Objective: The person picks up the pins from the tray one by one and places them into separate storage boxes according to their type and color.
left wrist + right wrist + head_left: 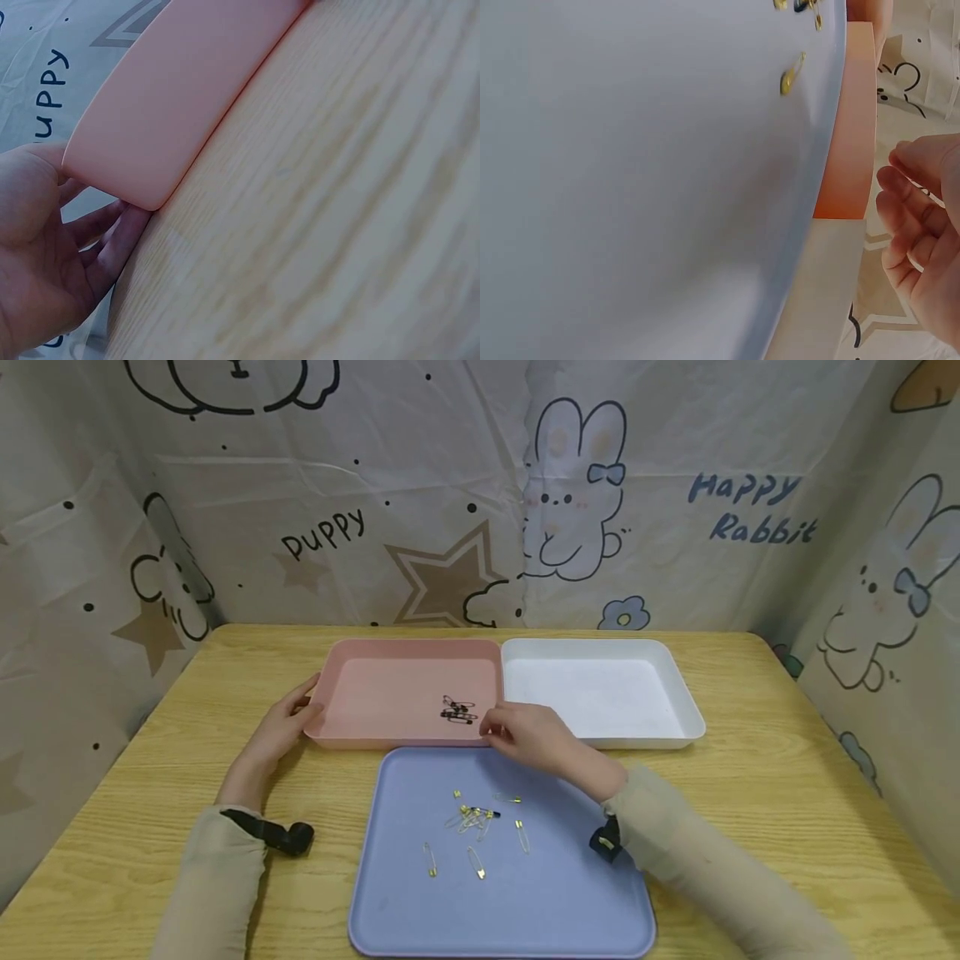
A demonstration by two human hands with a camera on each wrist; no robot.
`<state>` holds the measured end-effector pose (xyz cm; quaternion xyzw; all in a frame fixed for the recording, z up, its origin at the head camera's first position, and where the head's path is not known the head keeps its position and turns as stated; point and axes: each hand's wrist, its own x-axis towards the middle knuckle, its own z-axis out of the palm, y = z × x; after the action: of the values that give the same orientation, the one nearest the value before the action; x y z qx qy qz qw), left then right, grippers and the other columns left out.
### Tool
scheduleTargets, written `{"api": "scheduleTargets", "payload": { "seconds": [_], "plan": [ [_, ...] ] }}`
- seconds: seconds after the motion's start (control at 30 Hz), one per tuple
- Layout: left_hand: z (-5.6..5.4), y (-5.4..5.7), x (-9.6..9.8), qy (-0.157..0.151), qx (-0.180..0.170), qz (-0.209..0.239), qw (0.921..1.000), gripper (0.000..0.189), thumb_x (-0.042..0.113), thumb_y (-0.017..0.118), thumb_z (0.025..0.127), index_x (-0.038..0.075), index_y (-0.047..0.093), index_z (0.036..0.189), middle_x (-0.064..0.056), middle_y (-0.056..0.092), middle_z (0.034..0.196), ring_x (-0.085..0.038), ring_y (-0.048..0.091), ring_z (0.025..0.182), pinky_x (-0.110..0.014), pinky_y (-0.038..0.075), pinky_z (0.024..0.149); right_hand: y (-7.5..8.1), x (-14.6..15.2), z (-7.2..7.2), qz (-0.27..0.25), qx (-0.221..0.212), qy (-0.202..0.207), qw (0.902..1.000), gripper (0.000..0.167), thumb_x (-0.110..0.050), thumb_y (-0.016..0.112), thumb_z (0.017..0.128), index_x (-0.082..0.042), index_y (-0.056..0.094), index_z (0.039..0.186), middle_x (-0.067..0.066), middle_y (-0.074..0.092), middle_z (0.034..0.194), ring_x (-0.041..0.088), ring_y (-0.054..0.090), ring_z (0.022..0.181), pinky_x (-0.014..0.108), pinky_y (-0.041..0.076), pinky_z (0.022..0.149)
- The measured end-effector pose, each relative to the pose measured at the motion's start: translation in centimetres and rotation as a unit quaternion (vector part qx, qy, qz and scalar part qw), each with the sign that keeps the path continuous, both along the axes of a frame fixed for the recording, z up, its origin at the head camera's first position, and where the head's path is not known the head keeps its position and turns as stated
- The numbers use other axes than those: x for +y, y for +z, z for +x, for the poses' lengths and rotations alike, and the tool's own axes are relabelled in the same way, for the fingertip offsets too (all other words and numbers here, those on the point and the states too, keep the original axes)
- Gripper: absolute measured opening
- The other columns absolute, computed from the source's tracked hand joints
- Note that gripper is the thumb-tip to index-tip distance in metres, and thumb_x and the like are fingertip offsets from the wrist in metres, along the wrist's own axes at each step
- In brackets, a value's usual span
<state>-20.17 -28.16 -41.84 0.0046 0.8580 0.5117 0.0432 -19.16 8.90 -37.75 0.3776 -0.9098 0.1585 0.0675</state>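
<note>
At the left end of the pink tray [405,681], my left hand [281,727] grips the wall, thumb over the rim and fingers against the outside. The left wrist view shows this left hand [60,240] at the tray's corner. My right hand [532,735] hovers over the pink tray's right front corner, fingers loosely bent. In the right wrist view its thumb and fingertips [889,178] stand slightly apart, with no held thing clearly visible. Black safety pins [458,712] lie in a small heap just left of it. Gold safety pins [472,818] lie scattered on the blue tray [510,918].
A white tray [600,685] stands against the pink tray's right side. One dark pin [491,814] lies among the gold ones. The blue tray sits in front of both on a wooden table [765,827], with a printed cloth [450,485] hanging behind.
</note>
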Motion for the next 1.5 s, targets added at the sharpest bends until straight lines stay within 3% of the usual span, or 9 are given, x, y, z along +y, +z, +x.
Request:
{"api": "scheduleTargets", "payload": {
  "seconds": [0.23, 0.5, 0.77, 1.0, 1.5],
  "plan": [
    [0.0, -0.1, 0.0, -0.003, -0.015, -0.005, 0.9999, 0.059, 0.037, 0.042, 0.095, 0.023, 0.017, 0.146, -0.020, 0.034, 0.124, -0.021, 0.038, 0.094, -0.023, 0.036, 0.071, -0.2, 0.9, 1.5, 0.014, -0.009, 0.033, 0.9993, 0.006, -0.018, 0.065, 0.082, -0.018, 0.066, 0.087, -0.009, 0.061, 0.079, 0.001, 0.046, 0.059, 0.017, 0.039, 0.055],
    [0.0, 0.1, 0.0, -0.003, -0.018, -0.018, 0.9997, 0.057, 0.034, 0.040, 0.096, 0.022, 0.016, 0.146, -0.019, 0.035, 0.122, -0.017, 0.040, 0.087, -0.021, 0.037, 0.066, -0.3, 1.5, 2.6, 0.030, -0.047, 0.059, 0.9967, 0.007, -0.021, 0.066, 0.080, -0.019, 0.065, 0.087, -0.009, 0.059, 0.079, 0.000, 0.045, 0.058, 0.018, 0.039, 0.055],
    [-0.1, -0.1, -0.1, -0.008, -0.013, -0.014, 0.9998, 0.057, 0.031, 0.040, 0.097, 0.020, 0.015, 0.146, -0.018, 0.037, 0.120, -0.016, 0.040, 0.087, -0.021, 0.037, 0.067, -1.0, 1.8, 3.2, 0.076, -0.078, 0.095, 0.9895, 0.015, -0.031, 0.069, 0.075, -0.023, 0.064, 0.086, -0.012, 0.056, 0.077, 0.000, 0.047, 0.064, 0.019, 0.040, 0.059],
    [-0.1, 0.0, -0.1, -0.008, -0.008, -0.017, 0.9998, 0.057, 0.032, 0.040, 0.097, 0.021, 0.015, 0.146, -0.019, 0.037, 0.121, -0.015, 0.040, 0.087, -0.020, 0.037, 0.067, -1.5, 1.8, 3.5, 0.099, -0.084, 0.102, 0.9863, 0.023, -0.040, 0.072, 0.071, -0.024, 0.064, 0.086, -0.014, 0.054, 0.078, 0.000, 0.047, 0.068, 0.019, 0.040, 0.062],
    [-0.2, -0.1, -0.2, -0.006, -0.013, -0.011, 0.9998, 0.056, 0.030, 0.040, 0.097, 0.021, 0.015, 0.146, -0.019, 0.036, 0.122, -0.015, 0.040, 0.088, -0.020, 0.037, 0.067, -1.5, 1.4, 3.3, 0.094, -0.069, 0.123, 0.9855, 0.003, -0.025, 0.069, 0.077, -0.024, 0.067, 0.080, -0.014, 0.057, 0.076, -0.003, 0.048, 0.066, 0.017, 0.041, 0.061]
  ]
}}
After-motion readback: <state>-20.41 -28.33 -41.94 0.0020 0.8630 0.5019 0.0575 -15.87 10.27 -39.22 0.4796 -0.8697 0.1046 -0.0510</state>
